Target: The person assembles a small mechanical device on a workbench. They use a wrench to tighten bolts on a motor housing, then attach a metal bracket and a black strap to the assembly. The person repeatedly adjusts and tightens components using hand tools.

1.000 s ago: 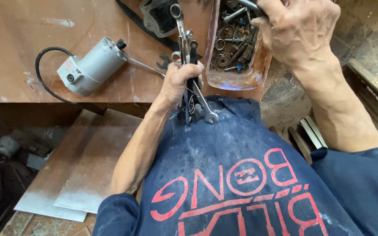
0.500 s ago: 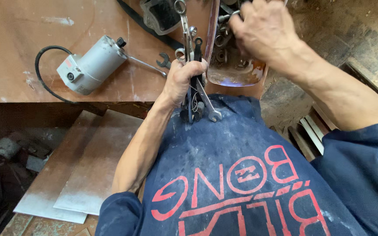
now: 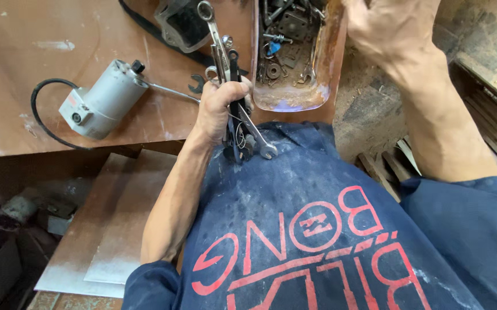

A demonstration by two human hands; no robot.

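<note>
Currently, as I see it:
Left hand point(image 3: 221, 109): fist closed around a bundle of wrenches point(image 3: 232, 86) at the workbench point(image 3: 41, 46) edge.
Right hand point(image 3: 389, 31): over the rusty tray point(image 3: 323, 69); grip unclear.
Advice: I'd keep the bundle squeezed tight.

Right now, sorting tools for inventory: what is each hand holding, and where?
Left hand grips a bundle of wrenches around mid-shank. Right hand reaches over the rusty tray; whether it holds anything cannot be told.

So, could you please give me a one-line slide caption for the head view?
Left hand grips a bundle of wrenches while the right hand reaches into a rusty parts tray.
</note>
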